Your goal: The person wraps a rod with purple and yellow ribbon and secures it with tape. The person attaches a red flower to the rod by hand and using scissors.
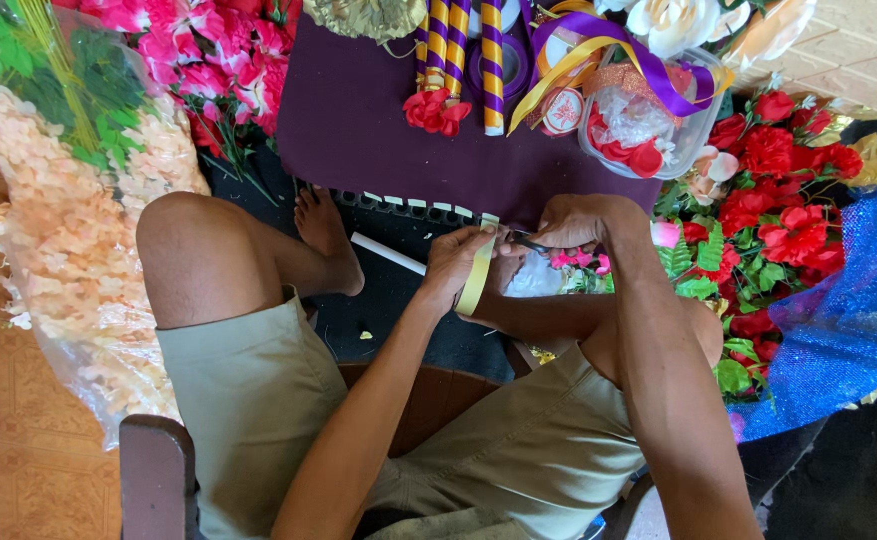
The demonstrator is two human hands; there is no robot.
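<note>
— What do you see at the hands now?

— I look down from the head camera. The left hand (pixel 455 262) is closed around a roll of pale yellow tape (pixel 477 281); the fingers are curled, and a loose strip of the tape goes up from the roll toward the other hand. The roll hangs just above the person's lap, between the two knees.

— And the right one?

— The right hand (pixel 575 221) is also closed, with the fingers bent downward. It pinches something thin and dark at the end of the tape; I think it is small scissors (pixel 530 243), but the view is too small there to be sure. The two hands are very near to each other, almost touching at the tape.

— Where is the white stick?

— A white stick (pixel 388 254) lies on the dark mat (pixel 378 300), just behind the left hand, and it passes close to the bare foot (pixel 326 235).

— What is around them?

— In front of the hands there is a purple cloth (pixel 358 120). On it are sticks wrapped in purple and gold stripes (pixel 492 60), a small red flower (pixel 436 110), and a clear plastic container (pixel 648 125) with purple and yellow ribbons (pixel 598 45). On the right side lie red artificial flowers (pixel 778 190) with green leaves, and beside them blue glitter fabric (pixel 858 320). On the left is a plastic bag with peach coloured flowers (pixel 68 250), and pink flowers (pixel 218 50) above it. The person sits on a wooden chair (pixel 158 470).
</note>
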